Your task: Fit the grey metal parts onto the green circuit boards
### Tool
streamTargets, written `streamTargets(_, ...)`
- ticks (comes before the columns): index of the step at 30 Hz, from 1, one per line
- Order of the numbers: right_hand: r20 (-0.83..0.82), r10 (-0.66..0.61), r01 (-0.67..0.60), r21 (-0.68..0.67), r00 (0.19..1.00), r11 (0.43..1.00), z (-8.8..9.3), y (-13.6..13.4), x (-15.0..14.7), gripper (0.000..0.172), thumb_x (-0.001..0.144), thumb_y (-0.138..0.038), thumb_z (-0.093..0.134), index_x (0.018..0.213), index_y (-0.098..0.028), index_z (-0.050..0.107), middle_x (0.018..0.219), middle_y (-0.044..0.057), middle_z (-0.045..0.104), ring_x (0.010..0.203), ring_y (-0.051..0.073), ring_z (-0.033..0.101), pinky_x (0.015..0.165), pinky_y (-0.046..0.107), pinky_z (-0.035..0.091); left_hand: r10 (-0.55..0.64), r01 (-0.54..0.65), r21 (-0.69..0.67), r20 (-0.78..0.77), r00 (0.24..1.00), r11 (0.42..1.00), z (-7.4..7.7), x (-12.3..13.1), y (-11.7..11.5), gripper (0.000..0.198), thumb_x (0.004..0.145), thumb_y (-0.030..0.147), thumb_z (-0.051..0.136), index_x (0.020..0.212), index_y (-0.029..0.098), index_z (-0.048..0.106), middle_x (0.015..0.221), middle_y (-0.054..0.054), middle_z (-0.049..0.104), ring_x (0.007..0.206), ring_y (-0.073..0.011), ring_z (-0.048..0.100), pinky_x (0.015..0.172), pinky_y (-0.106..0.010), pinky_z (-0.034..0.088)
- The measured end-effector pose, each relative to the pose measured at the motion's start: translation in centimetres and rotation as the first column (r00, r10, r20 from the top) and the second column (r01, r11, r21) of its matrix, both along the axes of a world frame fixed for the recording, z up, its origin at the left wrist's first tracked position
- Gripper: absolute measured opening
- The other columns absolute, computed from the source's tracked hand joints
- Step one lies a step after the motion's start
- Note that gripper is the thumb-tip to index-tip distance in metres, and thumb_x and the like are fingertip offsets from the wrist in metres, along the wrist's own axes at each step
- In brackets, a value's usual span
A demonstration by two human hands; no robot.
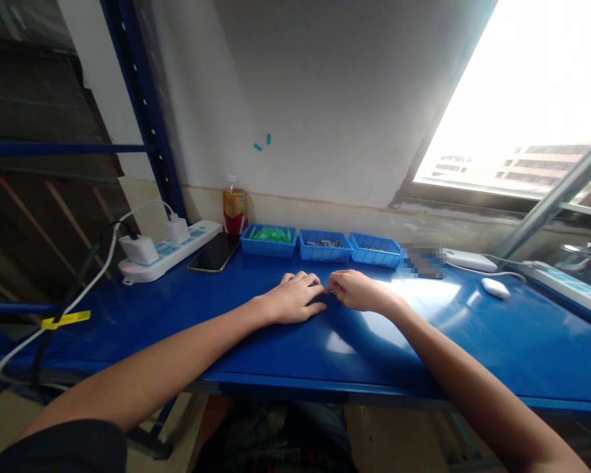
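Note:
My left hand (295, 299) lies palm down on the blue tabletop (276, 351), its fingers stretched and its thumb apart. Just to the right, my right hand (353, 289) is closed in a pinch at the table surface. A tiny bit of something shows at its fingertips, too small to name. The fingertips of both hands nearly meet. Beyond them stand three blue bins: the left bin (268, 247) has green pieces (272, 234), the middle bin (325, 252) has small grey metal-looking parts (326, 243), and the right bin (374, 256) has small parts I cannot make out.
At the left are a power strip (197, 234) with plugged-in chargers, a phone (215, 253) and a drink bottle (234, 207). A white power bank (470, 260), a white earbud case (495, 288) and another power strip (571, 284) lie at the right. A wall rises behind.

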State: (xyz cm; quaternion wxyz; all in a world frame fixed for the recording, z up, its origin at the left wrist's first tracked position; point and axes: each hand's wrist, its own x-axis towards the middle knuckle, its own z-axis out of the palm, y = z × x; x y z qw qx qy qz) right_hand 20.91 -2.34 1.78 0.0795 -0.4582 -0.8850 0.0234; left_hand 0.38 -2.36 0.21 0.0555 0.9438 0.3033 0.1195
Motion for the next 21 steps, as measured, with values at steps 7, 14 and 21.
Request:
streamTargets(7,-0.025,0.035,-0.035,0.002,0.999,0.999,-0.6,0.7,0.3,0.027,0.075,-0.005,0.047,0.087,-0.017,0.067,0.088,0.007,0.069,0.084,0.019,0.062,0.072,0.026,0.042,0.000,0.000,-0.001,-0.013,1.000,1.000,0.0,0.0,0.1,0.036,0.091,0.044,0.043,0.121,0.026,0.054,0.123,-0.008,0.053,0.111,-0.0267,0.047,0.090,-0.040,0.036)
streamTargets(14,-0.016,0.027,-0.026,0.081,0.999,0.996,-0.6,0.0,-0.8,0.023,0.072,-0.002,0.047,0.081,-0.016,0.063,0.084,0.006,0.065,0.076,0.017,0.060,0.069,0.024,0.042,0.013,-0.013,-0.010,-0.005,1.000,1.000,0.0,0.1,0.1,0.035,0.090,0.043,0.044,0.119,0.024,0.054,0.122,-0.009,0.053,0.108,-0.0260,0.048,0.089,-0.039,0.037)
streamTargets(21,-0.055,0.098,-0.094,0.070,0.994,0.993,-0.8,0.3,-0.9,0.015,0.079,-0.008,0.051,0.079,-0.016,0.064,0.082,0.006,0.064,0.078,0.017,0.059,0.070,0.026,0.042,0.029,-0.030,-0.050,-0.011,1.000,0.998,0.4,0.0,0.4,0.030,0.090,0.043,0.044,0.108,0.022,0.056,0.112,-0.008,0.058,0.104,-0.0253,0.051,0.085,-0.038,0.038)
